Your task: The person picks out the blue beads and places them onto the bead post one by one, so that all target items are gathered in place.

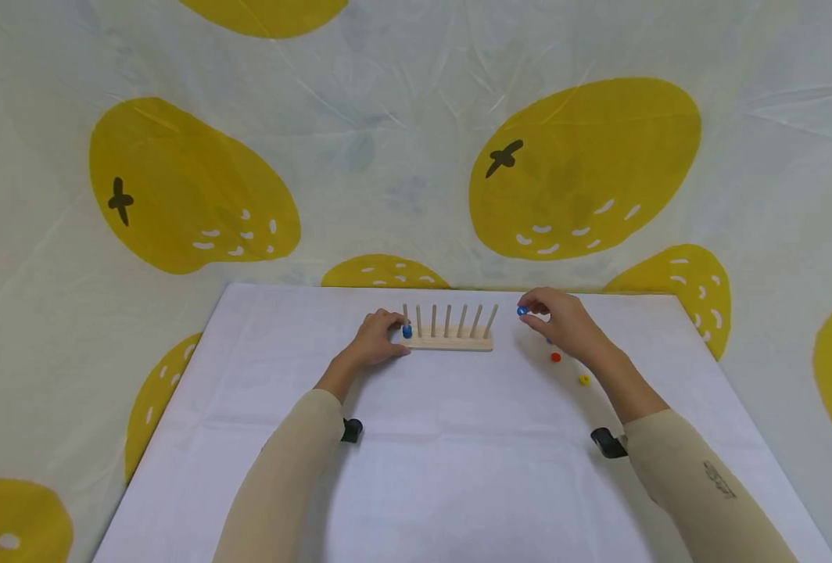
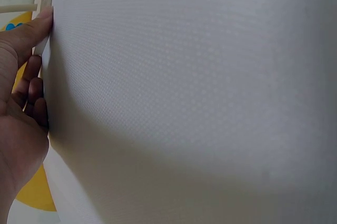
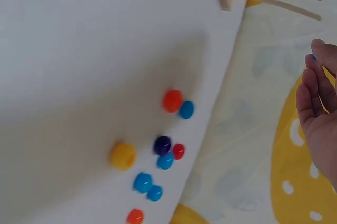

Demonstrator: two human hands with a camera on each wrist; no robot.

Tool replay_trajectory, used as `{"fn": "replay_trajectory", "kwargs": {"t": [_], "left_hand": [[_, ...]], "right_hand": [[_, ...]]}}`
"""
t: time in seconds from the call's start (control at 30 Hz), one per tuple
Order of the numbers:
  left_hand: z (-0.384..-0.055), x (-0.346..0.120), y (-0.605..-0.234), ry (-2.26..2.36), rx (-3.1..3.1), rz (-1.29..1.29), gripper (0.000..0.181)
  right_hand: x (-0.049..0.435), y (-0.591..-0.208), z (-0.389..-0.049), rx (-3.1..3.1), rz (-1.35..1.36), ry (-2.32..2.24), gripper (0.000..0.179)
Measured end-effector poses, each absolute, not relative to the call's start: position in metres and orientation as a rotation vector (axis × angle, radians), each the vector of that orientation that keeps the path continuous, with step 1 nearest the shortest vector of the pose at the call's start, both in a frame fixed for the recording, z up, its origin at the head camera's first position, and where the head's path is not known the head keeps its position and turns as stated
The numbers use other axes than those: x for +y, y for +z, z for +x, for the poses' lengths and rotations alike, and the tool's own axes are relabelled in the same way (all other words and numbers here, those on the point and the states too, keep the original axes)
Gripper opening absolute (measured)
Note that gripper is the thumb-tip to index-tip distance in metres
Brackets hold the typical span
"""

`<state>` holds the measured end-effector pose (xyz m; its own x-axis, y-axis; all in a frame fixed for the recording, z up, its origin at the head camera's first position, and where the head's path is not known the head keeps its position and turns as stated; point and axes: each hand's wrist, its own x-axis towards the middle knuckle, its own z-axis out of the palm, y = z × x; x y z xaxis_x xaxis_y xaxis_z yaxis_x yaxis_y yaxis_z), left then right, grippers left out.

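A wooden peg rack [image 1: 451, 343] with a row of several upright pegs stands towards the back of the table. My left hand [image 1: 374, 340] grips its left end, thumb along the front edge and fingers behind. Blue beads [image 1: 407, 331] sit low on the leftmost peg, beside those fingers. In the left wrist view the thumb [image 2: 39, 24] lies against the rack's edge. To the right of the rack, my right hand [image 1: 560, 320] is raised and pinches a blue bead [image 1: 522, 310] between thumb and fingertips. Only a sliver of that bead shows in the right wrist view.
Loose beads lie under and beside the right forearm, among them an orange-red bead [image 1: 555, 357] and a yellow bead [image 1: 584, 380]. The right wrist view shows several more, including a dark purple bead [image 3: 162, 145] and a red bead [image 3: 179, 151]. A patterned cloth [image 1: 388, 195] hangs behind the white table.
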<state>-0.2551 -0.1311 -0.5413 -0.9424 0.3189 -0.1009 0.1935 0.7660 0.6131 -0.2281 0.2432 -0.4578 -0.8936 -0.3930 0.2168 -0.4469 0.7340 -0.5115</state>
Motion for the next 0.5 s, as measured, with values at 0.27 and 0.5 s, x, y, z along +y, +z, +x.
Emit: {"fn": "replay_trajectory", "kwargs": {"t": [0.27,0.5], "left_hand": [[-0.255,-0.131,-0.541,0.917,2.764,0.404,0.056],[-0.254,-0.13,-0.541,0.912,2.764,0.396,0.056]], "right_hand": [[0.216,-0.435,-0.236,-2.788,0.743,0.909,0.024],[0.188,-0.425,-0.242,-2.736,0.838,0.93,0.022]]}}
